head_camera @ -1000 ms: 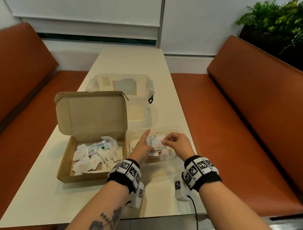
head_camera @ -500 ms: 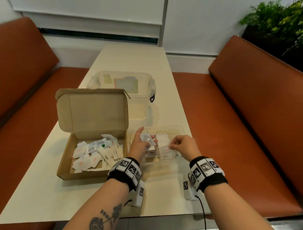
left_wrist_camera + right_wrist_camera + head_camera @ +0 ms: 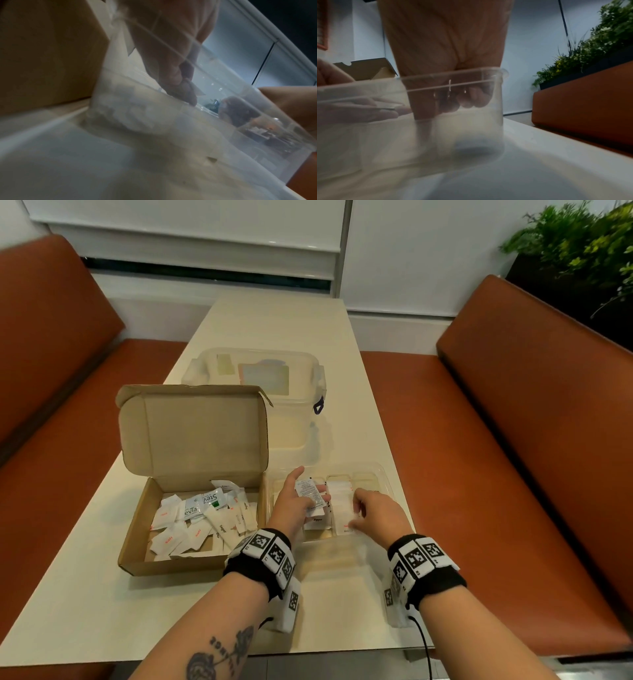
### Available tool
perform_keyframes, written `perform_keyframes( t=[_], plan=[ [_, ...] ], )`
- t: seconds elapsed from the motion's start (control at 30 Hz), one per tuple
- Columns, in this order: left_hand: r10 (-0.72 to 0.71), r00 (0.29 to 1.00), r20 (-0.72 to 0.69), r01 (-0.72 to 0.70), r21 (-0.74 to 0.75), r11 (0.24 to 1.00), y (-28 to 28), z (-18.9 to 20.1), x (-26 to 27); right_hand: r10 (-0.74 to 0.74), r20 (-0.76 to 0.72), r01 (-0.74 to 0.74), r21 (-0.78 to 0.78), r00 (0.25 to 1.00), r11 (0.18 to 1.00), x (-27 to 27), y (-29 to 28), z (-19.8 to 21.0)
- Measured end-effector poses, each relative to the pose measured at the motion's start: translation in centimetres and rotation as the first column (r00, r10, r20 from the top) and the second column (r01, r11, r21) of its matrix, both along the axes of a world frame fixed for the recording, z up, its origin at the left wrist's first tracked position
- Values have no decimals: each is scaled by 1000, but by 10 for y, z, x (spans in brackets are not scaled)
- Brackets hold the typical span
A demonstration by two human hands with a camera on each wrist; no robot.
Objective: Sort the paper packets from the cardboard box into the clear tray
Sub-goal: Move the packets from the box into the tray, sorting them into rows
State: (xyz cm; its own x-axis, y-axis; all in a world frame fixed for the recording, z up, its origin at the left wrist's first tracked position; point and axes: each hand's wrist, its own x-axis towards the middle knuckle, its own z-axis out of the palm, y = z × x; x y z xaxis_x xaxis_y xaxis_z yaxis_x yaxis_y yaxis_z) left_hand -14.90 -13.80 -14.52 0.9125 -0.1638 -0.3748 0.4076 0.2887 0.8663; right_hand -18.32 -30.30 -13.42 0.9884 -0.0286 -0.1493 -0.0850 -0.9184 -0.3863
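Head view: left hand (image 3: 291, 508) pinches a packet (image 3: 309, 493) above "Pepper"; right hand (image 3: 373, 513) curled in clear tray (image 3: 383, 474), grip unclear.

We can't read the packets (image 3: 343, 509) under the right hand (image 3: 376, 517) – its fingertips blur behind the clear tray (image 3: 494, 94) wall.

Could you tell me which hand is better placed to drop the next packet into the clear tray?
Left. The left hand already holds a packet over the clear tray, beside the cardboard box. The right hand reaches into the tray and appears to hold nothing.
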Motion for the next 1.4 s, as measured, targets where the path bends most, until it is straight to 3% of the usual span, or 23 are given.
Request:
perform_keyframes(
  t=[0.27,0.53,0.7,0.83,0.97,1.13,1.27,1.4],
  plan=[
    [-40,999,12,40,41,998,1,-4,1,104,-59,-112,-166,993,980,5,2,4],
    [-90,996,19,89,54,995,0,-4,0,48,-50,-55,-156,998,986,5,6,4],
    [-153,987,55,146,111,983,2,-4,-1,22,-49,-26,-83,999,996,5,4,4],
    [-238,965,112,210,219,953,5,-2,-3,-78,91,66,131,993,989,5,5,9],
    [-322,940,113,289,239,927,6,0,-3,-161,97,103,437,982,893,8,12,15],
    [-366,926,88,347,173,922,4,2,-2,-254,48,176,599,966,781,10,10,18],
    [-324,945,44,318,98,943,3,1,-1,-326,52,199,698,944,687,5,5,21],
    [-234,971,-42,237,69,969,-3,7,-2,-361,67,147,832,930,535,-2,2,32]
  ],
)
